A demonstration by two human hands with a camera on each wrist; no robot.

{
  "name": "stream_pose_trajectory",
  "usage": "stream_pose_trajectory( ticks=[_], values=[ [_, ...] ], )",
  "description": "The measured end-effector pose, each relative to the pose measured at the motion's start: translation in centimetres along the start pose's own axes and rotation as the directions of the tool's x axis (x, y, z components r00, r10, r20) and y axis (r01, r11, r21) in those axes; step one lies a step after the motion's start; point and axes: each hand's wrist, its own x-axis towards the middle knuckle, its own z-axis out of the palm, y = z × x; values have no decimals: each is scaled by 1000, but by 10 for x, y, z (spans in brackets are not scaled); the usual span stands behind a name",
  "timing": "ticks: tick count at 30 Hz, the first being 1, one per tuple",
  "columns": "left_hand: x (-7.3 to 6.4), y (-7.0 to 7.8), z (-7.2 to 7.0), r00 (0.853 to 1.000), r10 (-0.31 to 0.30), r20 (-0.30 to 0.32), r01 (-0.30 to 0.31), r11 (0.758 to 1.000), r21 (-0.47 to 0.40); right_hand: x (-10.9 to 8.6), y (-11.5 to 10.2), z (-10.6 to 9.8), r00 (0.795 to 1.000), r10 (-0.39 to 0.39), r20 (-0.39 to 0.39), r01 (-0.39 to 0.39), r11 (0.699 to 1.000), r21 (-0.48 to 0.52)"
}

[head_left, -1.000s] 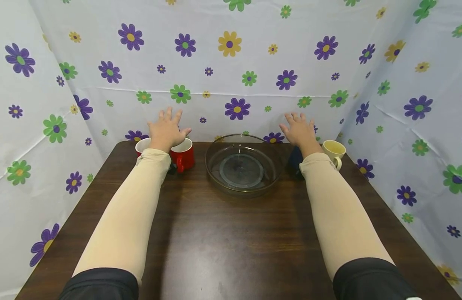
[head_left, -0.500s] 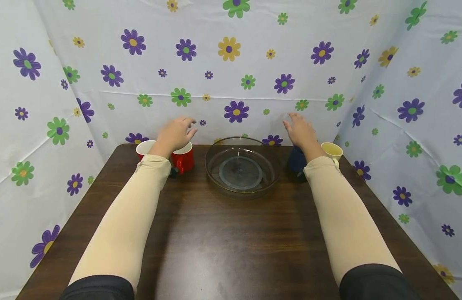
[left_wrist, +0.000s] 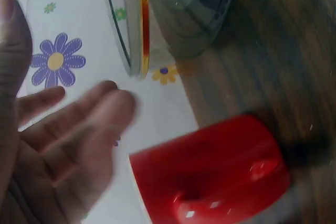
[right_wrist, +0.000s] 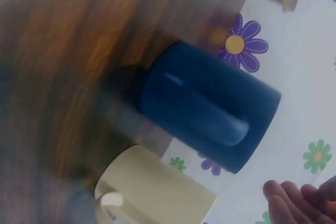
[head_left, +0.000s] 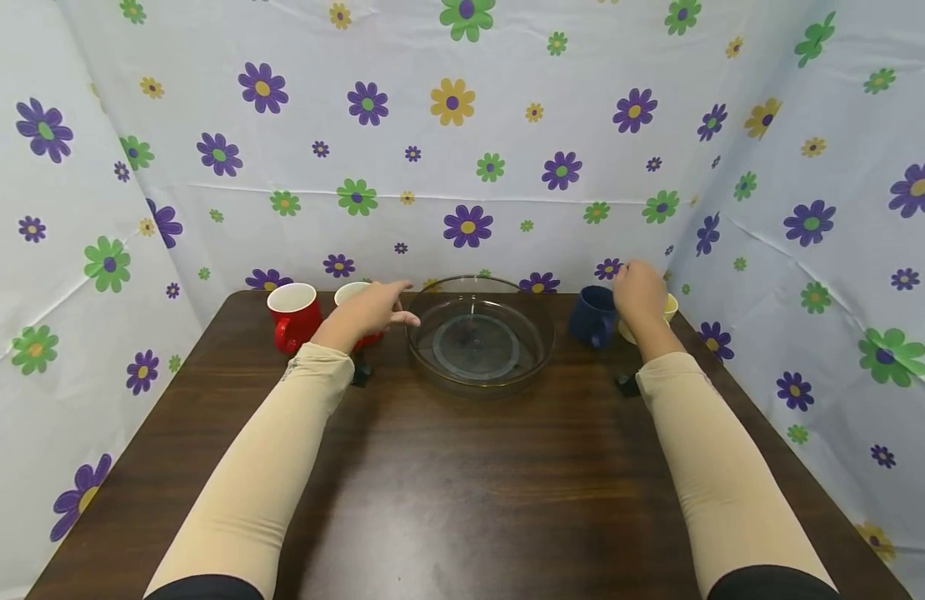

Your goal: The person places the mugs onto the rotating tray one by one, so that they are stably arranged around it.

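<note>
My left hand [head_left: 368, 315] reaches over the second red mug [left_wrist: 210, 161], its thumb and fingers spread apart at the left rim of the clear glass bowl [head_left: 470, 385]. Nothing lies between those fingers in the left wrist view. On the right, my other hand [head_left: 640, 298] hovers above the pale yellow mug [right_wrist: 157, 187], hiding much of it from the head camera. The fingertips [right_wrist: 291, 203] are loosely bent and hold nothing. Beside that mug, towards the bowl, stands a dark blue mug [head_left: 592, 317] with its handle facing me.
Another red mug [head_left: 296, 317] with a white inside stands at the back left of the dark wooden table [head_left: 462, 492]. A white flowered cloth [head_left: 402, 100] hangs right behind the table and along both sides.
My left hand has come down and moved right, towards the bowl, uncovering the far-left red mug. The right hand has dropped and shifted right over the yellow mug, its spread fingers now bent.
</note>
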Motion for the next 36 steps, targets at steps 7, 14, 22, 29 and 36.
stream_pose_trajectory(
  ticks=[7,14,22,29,36],
  values=[
    [-3,-1,18,998,-53,32,53,998,20,-17,19,7,999,8,41,-7,1000,-7],
    [1,-9,30,996,-78,47,77,996,33,-28,32,20,977,35,209,-29,999,-33],
    [3,-11,38,989,-132,70,131,991,9,-38,38,29,924,85,372,-145,980,137],
    [2,-10,39,988,-134,75,132,991,19,-42,36,31,874,152,462,-338,873,351],
    [1,-10,39,986,-140,91,141,990,0,-42,32,36,865,201,459,-433,762,482]
  ],
)
